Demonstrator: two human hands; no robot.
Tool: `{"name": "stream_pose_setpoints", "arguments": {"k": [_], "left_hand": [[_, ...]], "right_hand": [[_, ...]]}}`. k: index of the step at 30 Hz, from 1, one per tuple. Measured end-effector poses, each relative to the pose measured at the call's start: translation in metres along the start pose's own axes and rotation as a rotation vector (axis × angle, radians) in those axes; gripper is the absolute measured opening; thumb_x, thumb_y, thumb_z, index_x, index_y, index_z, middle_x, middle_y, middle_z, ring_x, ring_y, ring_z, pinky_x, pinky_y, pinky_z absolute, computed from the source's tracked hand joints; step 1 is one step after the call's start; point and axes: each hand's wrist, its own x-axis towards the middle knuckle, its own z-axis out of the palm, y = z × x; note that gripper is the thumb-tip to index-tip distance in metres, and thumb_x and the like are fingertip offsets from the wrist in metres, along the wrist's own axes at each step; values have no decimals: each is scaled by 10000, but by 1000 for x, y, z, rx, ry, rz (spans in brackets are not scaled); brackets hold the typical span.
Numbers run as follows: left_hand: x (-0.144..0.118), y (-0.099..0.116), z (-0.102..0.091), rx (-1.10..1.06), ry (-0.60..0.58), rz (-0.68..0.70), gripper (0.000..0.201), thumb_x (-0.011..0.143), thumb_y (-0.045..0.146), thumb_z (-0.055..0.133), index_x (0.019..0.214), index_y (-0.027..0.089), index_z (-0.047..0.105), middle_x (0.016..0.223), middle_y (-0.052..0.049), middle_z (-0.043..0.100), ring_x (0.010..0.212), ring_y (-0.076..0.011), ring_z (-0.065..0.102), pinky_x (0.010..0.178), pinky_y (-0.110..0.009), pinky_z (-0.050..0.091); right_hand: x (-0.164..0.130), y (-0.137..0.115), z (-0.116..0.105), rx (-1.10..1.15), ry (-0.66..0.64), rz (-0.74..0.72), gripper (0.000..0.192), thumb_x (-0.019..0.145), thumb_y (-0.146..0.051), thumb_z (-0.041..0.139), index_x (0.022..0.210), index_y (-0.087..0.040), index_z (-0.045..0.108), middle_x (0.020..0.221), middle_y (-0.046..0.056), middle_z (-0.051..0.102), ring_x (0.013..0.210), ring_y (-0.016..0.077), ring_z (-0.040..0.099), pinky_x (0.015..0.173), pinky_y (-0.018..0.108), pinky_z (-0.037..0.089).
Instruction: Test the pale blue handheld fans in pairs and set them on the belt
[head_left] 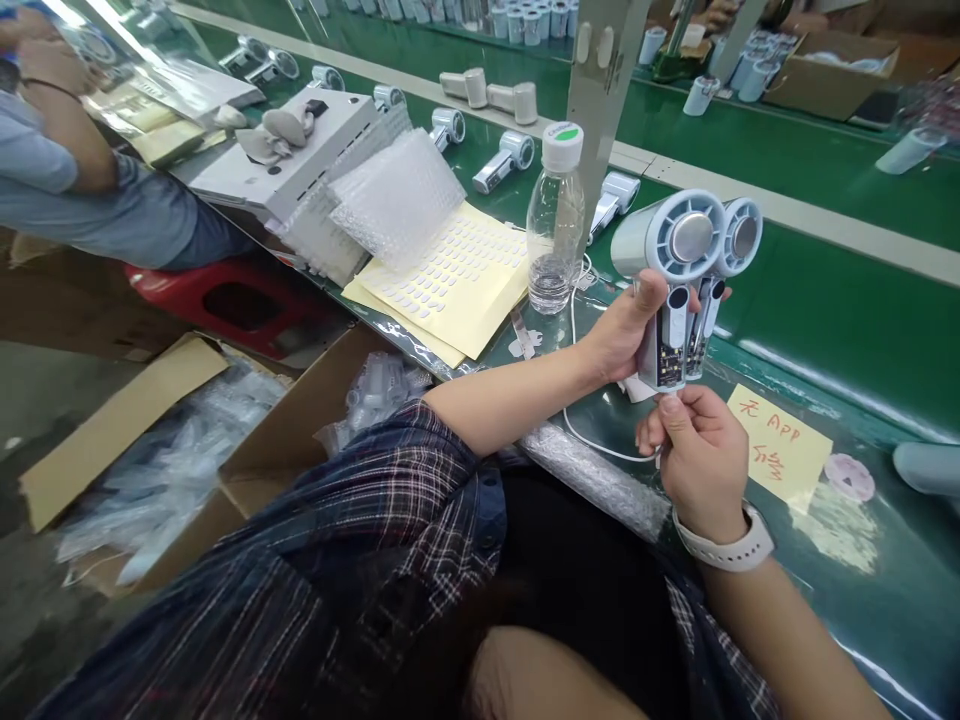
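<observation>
My left hand grips two small grey handheld fans side by side by their handles, heads up, over the edge of the green bench. My right hand, with a white watch on the wrist, pinches a white cable plug at the bottom of the nearer fan's handle. The white cable loops back along the bench edge. A yellow note with red writing lies just right of my right hand.
A clear water bottle stands beside yellow sticker sheets and bubble wrap. More fans lie on the green conveyor. Open cardboard boxes with bagged parts sit at lower left. Another person sits at far left.
</observation>
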Motion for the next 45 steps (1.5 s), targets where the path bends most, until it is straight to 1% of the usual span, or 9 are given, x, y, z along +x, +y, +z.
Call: {"name": "stream_pose_setpoints", "arguments": {"k": [3,9,17,24,30,36,39,43,45], "left_hand": [[0,-2,0,-2,29,29,758,662,924,862,753,202,651,1160,-120,803,1223,-304,726,942,-382,593],[1,17,2,-233,78,40,755,874,938,655,717,202,590,1182,-132,787,1286,-291,724,1032,-426,612],[-10,16,8,-177,-7,-52,782,836,972,657,787,194,602,1268,-172,763,1439,-367,658,1092,-469,616],[-7,16,5,-108,-85,104,861,639,1036,773,730,204,572,1230,-144,765,1318,-342,695,998,-427,612],[-11,15,13,-41,4,52,934,643,1155,582,692,224,529,1179,-163,770,1327,-357,676,978,-434,602],[-17,0,10,54,-118,158,954,524,1117,729,778,209,578,1226,-143,769,1396,-367,678,1004,-422,625],[-13,1,6,40,-108,176,927,548,1103,736,768,214,593,1206,-133,780,1384,-374,684,1000,-432,632],[-5,10,1,-16,23,238,861,649,1082,693,757,233,606,1216,-98,777,1421,-346,647,1039,-443,608],[-5,12,2,-18,43,254,860,675,1070,690,770,219,601,1227,-76,767,1439,-316,645,1067,-424,593]], "right_hand": [[2,3,-2,-35,-13,-24,333,998,-518,825,942,-232,665,608,-61,617,532,146,611,591,292,539],[9,3,-15,-317,-22,-242,341,1032,-547,749,909,-231,707,1120,70,753,1031,240,727,987,452,586],[8,-3,-11,-104,77,-172,259,1024,-446,812,942,-224,708,623,-56,611,613,153,643,678,310,555],[10,-6,-24,-200,-11,-111,307,942,-492,896,928,-221,752,696,-5,706,651,179,695,643,323,571],[4,-3,-11,-82,23,-98,317,990,-486,854,905,-218,706,634,-33,651,626,154,661,650,297,557],[1,1,-7,-13,36,-120,286,1034,-464,803,932,-221,692,626,-50,609,606,147,617,654,294,515],[4,1,-13,-147,0,-126,318,1059,-520,746,943,-231,680,789,-8,680,756,175,669,778,339,554],[9,-2,-23,-395,-21,-306,345,1064,-494,700,852,-226,654,1158,82,727,1128,259,689,1038,469,549],[11,-6,-25,-507,58,-363,233,1044,-463,716,1003,-234,698,1323,118,703,1300,313,652,1141,551,504]]}}
